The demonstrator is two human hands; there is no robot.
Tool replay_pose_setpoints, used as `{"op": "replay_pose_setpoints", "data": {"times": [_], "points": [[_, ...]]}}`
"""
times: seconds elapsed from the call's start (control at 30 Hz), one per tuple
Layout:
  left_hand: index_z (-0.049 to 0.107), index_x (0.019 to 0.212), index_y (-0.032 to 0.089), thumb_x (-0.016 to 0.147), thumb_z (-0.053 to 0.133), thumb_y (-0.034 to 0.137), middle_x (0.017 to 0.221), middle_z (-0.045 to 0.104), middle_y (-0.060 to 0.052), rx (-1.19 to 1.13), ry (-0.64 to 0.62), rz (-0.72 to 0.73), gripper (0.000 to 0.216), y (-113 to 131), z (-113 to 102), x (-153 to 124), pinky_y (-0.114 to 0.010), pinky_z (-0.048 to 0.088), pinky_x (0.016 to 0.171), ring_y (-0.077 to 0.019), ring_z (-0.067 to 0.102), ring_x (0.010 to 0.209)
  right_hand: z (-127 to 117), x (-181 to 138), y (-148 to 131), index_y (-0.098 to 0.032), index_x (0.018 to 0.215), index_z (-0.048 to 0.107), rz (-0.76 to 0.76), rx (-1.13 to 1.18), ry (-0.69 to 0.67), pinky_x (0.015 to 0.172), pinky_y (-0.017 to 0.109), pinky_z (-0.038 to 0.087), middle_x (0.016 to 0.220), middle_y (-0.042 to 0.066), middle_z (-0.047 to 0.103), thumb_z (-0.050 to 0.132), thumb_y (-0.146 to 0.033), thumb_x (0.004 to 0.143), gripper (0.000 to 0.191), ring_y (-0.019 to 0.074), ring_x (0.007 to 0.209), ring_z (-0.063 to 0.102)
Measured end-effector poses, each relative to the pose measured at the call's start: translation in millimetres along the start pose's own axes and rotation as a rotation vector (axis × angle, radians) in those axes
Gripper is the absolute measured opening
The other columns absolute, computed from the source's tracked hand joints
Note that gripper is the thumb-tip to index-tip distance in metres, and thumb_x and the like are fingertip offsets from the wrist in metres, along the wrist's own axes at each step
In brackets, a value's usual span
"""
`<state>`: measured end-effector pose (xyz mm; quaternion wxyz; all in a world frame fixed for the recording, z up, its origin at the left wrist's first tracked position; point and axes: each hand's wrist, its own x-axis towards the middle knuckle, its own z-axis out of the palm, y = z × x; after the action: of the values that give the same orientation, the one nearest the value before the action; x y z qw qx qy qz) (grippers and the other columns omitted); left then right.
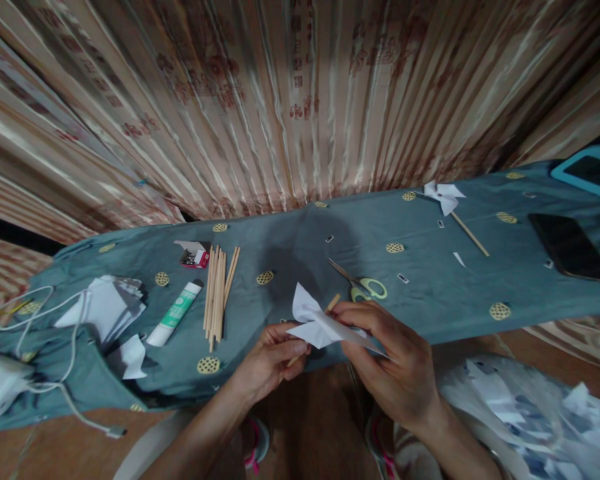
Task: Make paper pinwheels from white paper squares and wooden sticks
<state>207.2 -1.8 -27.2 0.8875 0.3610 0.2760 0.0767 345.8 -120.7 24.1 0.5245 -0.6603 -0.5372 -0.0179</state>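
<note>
Over the table's near edge, a white folded paper pinwheel [316, 325] is between my two hands. A wooden stick [333, 303] runs behind the paper, its upper tip showing above the blades. My left hand [275, 357] is closed around the stick's lower part, thumb beside a paper blade. With thumb and fingers, my right hand [393, 353] pinches the right side of the pinwheel; its fingers lie by the stick's tip. Just beyond the right hand lie scissors [360, 287] with pale green handles. The pinwheel's centre is too small to make out.
On the cloth-covered table [300, 247] lie several wooden sticks [216, 293], a glue tube [175, 313], a small red box [194, 255], paper sheets [107, 307] and a white cable [73, 360]. Rightward are another pinwheel [445, 195], a phone [573, 247] and a bag of paper scraps [525, 413].
</note>
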Motion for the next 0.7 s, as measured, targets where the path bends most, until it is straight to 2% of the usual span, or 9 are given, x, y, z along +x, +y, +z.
{"op": "replay_pose_setpoints", "data": {"times": [0.2, 0.3, 0.57, 0.7], "points": [[0.068, 0.059, 0.009, 0.055, 0.086, 0.04, 0.052, 0.055, 0.001, 0.033, 0.04, -0.011, 0.036, 2.6, 3.8, -1.9, -0.017, 0.017, 0.037, -0.0013, 0.039, 0.035, 0.2, -4.0, 1.7, -0.024, 0.096, 0.062, 0.015, 0.011, -0.004, 0.077, 0.024, 0.056, 0.09, 0.002, 0.074, 0.056, -0.006, 0.081, 0.024, 0.0144, 0.084, 0.071], [0.067, 0.056, 0.008, 0.056, 0.086, 0.043, 0.051, 0.053, 0.001, 0.051, 0.035, -0.013, 0.04, 3.6, 5.5, -2.5, -0.017, 0.014, 0.037, 0.0001, 0.035, 0.035, 0.3, -3.4, 1.1, -0.025, 0.097, 0.063, 0.019, 0.008, 0.001, 0.078, 0.025, 0.056, 0.091, 0.002, 0.075, 0.055, -0.006, 0.081, 0.026, 0.015, 0.085, 0.071], [0.065, 0.057, 0.009, 0.062, 0.083, 0.042, 0.05, 0.048, 0.003, 0.051, -0.029, -0.002, 0.038, 2.7, 3.0, -3.0, -0.018, 0.009, 0.038, 0.0017, 0.028, 0.035, -1.1, -2.1, 0.1, -0.025, 0.095, 0.062, 0.02, -0.04, 0.006, 0.074, 0.023, 0.055, 0.087, 0.001, 0.075, 0.055, -0.007, 0.081, 0.023, 0.0143, 0.081, 0.072], [0.066, 0.057, 0.008, 0.061, 0.083, 0.043, 0.051, 0.05, 0.002, 0.07, -0.01, -0.004, 0.039, 0.9, 1.1, -2.5, -0.018, 0.01, 0.038, 0.0014, 0.029, 0.035, -1.2, -3.0, 0.6, -0.024, 0.096, 0.062, 0.005, -0.034, 0.017, 0.074, 0.023, 0.055, 0.086, 0.001, 0.075, 0.055, -0.006, 0.082, 0.023, 0.0137, 0.081, 0.071]]}}
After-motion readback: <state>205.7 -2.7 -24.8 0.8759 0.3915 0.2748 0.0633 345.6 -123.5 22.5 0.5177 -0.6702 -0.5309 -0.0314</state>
